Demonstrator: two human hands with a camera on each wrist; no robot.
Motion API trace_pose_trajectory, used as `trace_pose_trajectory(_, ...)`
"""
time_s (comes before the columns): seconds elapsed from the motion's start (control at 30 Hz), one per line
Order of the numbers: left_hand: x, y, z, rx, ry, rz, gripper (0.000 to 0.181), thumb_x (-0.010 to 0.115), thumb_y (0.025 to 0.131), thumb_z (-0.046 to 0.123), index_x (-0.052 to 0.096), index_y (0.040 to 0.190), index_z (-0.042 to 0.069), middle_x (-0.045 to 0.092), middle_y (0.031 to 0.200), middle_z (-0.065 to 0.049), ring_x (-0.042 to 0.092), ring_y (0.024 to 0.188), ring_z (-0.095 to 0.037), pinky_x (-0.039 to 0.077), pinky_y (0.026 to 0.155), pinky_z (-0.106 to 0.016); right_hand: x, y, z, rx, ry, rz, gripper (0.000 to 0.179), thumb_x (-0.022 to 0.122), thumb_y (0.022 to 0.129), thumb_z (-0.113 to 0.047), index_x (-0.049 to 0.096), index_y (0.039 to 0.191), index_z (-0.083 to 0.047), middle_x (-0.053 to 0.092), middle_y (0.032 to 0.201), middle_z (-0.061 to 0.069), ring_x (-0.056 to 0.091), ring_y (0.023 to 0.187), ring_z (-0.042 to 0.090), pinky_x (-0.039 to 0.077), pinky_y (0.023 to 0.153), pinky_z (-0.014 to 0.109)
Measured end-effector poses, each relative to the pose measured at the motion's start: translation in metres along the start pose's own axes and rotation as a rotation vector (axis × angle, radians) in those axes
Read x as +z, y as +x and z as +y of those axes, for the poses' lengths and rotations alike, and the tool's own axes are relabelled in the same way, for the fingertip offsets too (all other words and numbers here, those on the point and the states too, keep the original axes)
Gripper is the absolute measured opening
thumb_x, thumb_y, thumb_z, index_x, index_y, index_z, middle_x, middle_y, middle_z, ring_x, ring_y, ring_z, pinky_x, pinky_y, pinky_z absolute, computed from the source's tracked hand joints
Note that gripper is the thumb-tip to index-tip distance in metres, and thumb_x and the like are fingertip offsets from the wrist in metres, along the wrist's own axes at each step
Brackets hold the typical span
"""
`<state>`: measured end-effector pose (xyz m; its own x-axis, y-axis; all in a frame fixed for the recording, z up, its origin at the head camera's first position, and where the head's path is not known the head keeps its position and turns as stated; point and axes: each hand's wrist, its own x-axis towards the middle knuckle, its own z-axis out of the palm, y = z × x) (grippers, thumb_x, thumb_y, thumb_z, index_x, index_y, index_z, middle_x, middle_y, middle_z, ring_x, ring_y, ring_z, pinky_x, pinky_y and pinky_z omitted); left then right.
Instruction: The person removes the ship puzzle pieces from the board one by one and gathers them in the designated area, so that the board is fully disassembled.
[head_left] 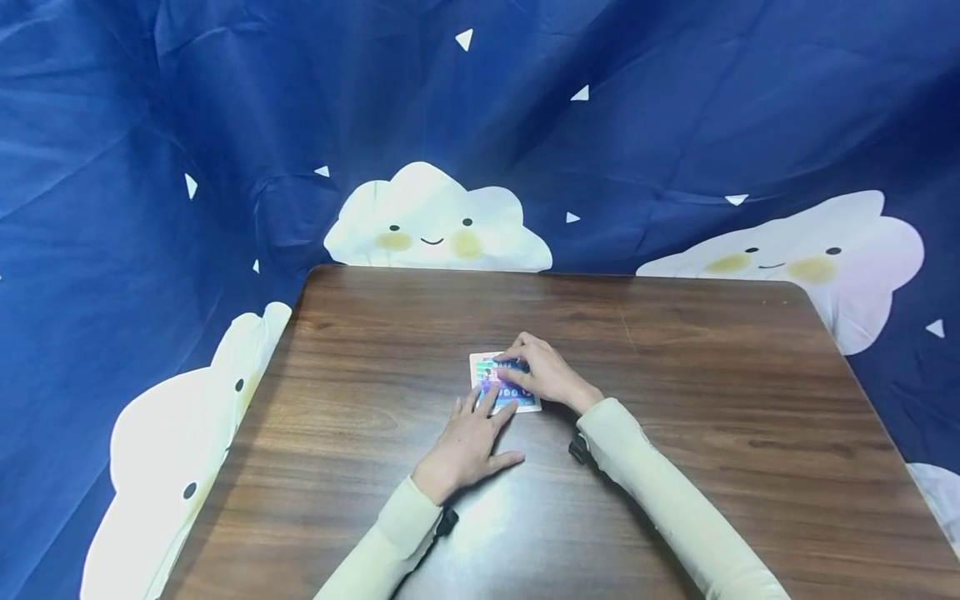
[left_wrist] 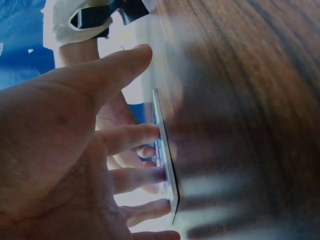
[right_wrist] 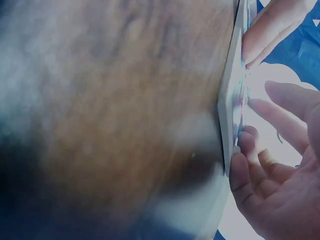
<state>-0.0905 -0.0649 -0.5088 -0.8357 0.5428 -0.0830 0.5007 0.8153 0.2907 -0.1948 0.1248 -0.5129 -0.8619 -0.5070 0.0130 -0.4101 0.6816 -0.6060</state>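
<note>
A thin, roughly square board (head_left: 529,402) with a pale border and a bright blue, pink and purple picture lies flat on the brown wood-grain table. My left hand (head_left: 467,442) is spread at its near left side, fingertips on the board and thumb stretched out to the right. In the left wrist view, several fingertips of that hand press the board (left_wrist: 169,157). My right hand (head_left: 551,372) reaches in from the right with bent fingers touching the board. Fingers meet the board's edge in the right wrist view; nothing shows between thumb and fingers of that hand (right_wrist: 282,190).
The wooden table (head_left: 712,375) extends around the board on all sides. Behind it and at its left hangs a blue curtain (head_left: 660,125) printed with smiling white clouds. Black straps or devices (head_left: 446,522) are worn at both wrists, over light sleeves (head_left: 667,492).
</note>
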Motion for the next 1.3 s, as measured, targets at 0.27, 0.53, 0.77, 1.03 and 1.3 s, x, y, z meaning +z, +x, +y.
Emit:
trace_pose_trajectory(0.27,-0.004,0.0,0.0,0.004,0.026,-0.006,0.083,0.071,0.091,0.061,0.048,0.157,0.017,0.036,0.167,-0.021,0.038,0.15,-0.049,0.042,0.116,-0.066,0.001,0.008,-0.002,0.021,-0.032,-0.05,0.04,0.07,0.1,-0.034,0.07,0.137,-0.018,0.059,0.103,0.005,0.05,0.088,0.019,0.042,0.077,0.033)
trace_pose_trajectory(0.53,0.001,0.001,0.0,0.014,0.066,0.019,0.083,0.074,0.089,0.06,0.05,0.155,0.016,0.039,0.165,-0.023,0.043,0.147,-0.049,0.044,0.115,-0.064,0.005,0.011,0.001,-0.027,0.094,0.016,0.027,0.074,0.098,-0.026,0.074,0.122,-0.014,0.069,0.105,0.005,0.062,0.095,0.02,0.051,0.087,0.039)
trace_pose_trajectory(0.77,0.001,0.001,0.002,0.005,0.083,0.02,0.082,0.075,0.089,0.058,0.05,0.155,0.017,0.041,0.164,-0.022,0.044,0.146,-0.049,0.043,0.116,-0.061,0.007,0.012,0.002,-0.032,0.205,0.055,0.008,0.076,0.096,-0.022,0.07,0.098,-0.016,0.074,0.093,-0.001,0.066,0.087,0.015,0.055,0.085,0.042)
trace_pose_trajectory(1.03,0.001,0.002,0.003,-0.012,0.077,-0.009,0.082,0.073,0.09,0.057,0.048,0.157,0.018,0.04,0.166,-0.021,0.041,0.149,-0.048,0.041,0.119,-0.061,0.001,0.008,0.01,0.016,0.278,0.095,0.008,0.076,0.096,-0.02,0.071,0.096,-0.014,0.076,0.089,0.0,0.069,0.08,0.011,0.055,0.078,0.028)
trace_pose_trajectory(1.3,0.002,0.001,0.002,-0.015,0.076,0.01,0.082,0.074,0.089,0.058,0.049,0.156,0.019,0.04,0.165,-0.02,0.04,0.15,-0.047,0.041,0.119,-0.061,-0.013,0.0,0.029,0.143,0.342,0.164,0.01,0.07,0.1,-0.016,0.071,0.104,-0.007,0.077,0.093,0.012,0.073,0.078,0.019,0.061,0.069,0.026)
